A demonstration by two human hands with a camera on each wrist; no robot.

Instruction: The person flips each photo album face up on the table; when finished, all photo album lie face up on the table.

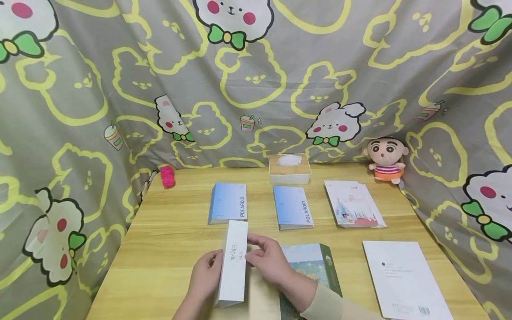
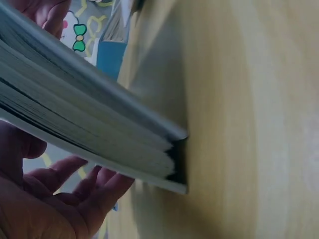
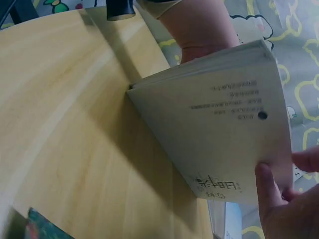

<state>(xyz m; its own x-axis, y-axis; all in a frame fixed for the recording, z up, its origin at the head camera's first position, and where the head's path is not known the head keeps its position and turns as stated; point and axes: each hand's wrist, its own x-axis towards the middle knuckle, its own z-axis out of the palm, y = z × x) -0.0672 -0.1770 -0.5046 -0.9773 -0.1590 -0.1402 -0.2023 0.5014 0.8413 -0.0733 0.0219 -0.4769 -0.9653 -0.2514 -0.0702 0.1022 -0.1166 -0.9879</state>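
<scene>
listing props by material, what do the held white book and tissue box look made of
White book: paper pages, apparently matte card covers; layered leaves show at its edge. Tissue box: tan lid suggests wood; smooth, even white body looks like plastic, possibly painted metal.

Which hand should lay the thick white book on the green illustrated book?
Probably the right hand: it's nearer the green illustrated book. The left hand touches the opposite side of the thick white book.
</scene>
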